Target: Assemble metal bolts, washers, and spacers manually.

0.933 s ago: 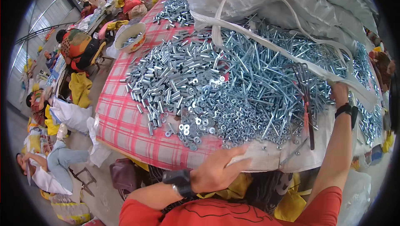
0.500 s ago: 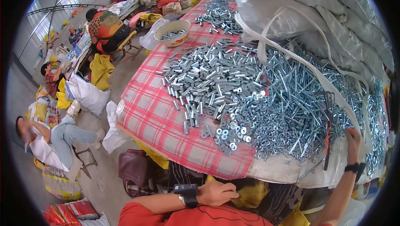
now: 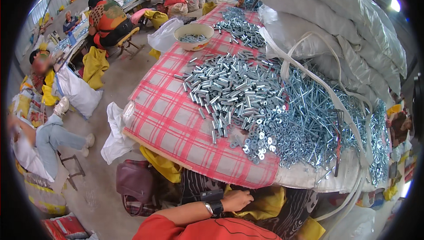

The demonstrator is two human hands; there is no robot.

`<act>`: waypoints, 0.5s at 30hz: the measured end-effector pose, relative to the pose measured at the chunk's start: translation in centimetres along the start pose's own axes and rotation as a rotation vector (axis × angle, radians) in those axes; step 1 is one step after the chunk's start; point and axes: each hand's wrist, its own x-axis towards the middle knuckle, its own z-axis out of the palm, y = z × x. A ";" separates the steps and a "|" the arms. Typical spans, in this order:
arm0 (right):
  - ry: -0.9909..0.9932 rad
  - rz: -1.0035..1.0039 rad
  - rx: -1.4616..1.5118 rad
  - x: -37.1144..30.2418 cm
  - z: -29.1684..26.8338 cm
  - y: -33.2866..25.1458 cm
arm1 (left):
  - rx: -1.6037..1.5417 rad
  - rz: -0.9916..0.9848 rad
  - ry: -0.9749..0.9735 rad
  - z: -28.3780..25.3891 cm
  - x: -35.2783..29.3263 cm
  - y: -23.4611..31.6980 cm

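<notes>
My left hand [image 3: 237, 200], with a dark band at the wrist, is in front of the table's near edge. Its fingers are curled closed, and whatever they might hold is hidden. Behind it hangs a yellow sack [image 3: 265, 202]. My right hand is out of view. A white strap [image 3: 324, 85] loops down from the stacked sacks, and its lower end hangs over the near table edge. Beside it a small hand rake [image 3: 338, 140] lies on long thin bolts [image 3: 309, 107]. Left of those are loose washers [image 3: 261, 145] and a heap of metal sleeves [image 3: 234, 85].
Bulging white sacks [image 3: 335, 14] are piled at the far right of the table. A bowl [image 3: 193, 36] of metal parts stands on the checked cloth [image 3: 176, 120]. A maroon bag [image 3: 137, 182] is below the table's left edge. Several people sit at the left.
My right hand was by the strap at the table's right edge and has left the view. The strap's end now dangles past the table edge. My left hand stays curled.
</notes>
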 end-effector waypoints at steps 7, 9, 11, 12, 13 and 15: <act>0.030 0.142 -0.073 -3.0 -0.2 -0.9 | 0.232 0.027 -0.094 0.6 -0.9 -0.3; 0.050 0.170 -0.097 -4.1 -1.6 -1.1 | 0.213 0.030 -0.080 0.8 -1.6 -0.2; 0.084 0.200 -0.120 -5.3 -3.9 -1.5 | 0.225 0.022 -0.109 0.2 -1.9 0.2; 0.110 0.217 -0.130 -6.2 -5.2 -1.7 | 0.214 0.040 -0.108 -0.1 -2.0 0.5; 0.141 0.238 -0.141 -7.2 -7.1 -2.0 | 0.200 0.046 -0.113 -0.4 -2.2 0.7; 0.215 0.262 -0.167 -9.4 -11.8 -3.1 | 0.193 0.056 -0.135 -0.4 -2.2 0.5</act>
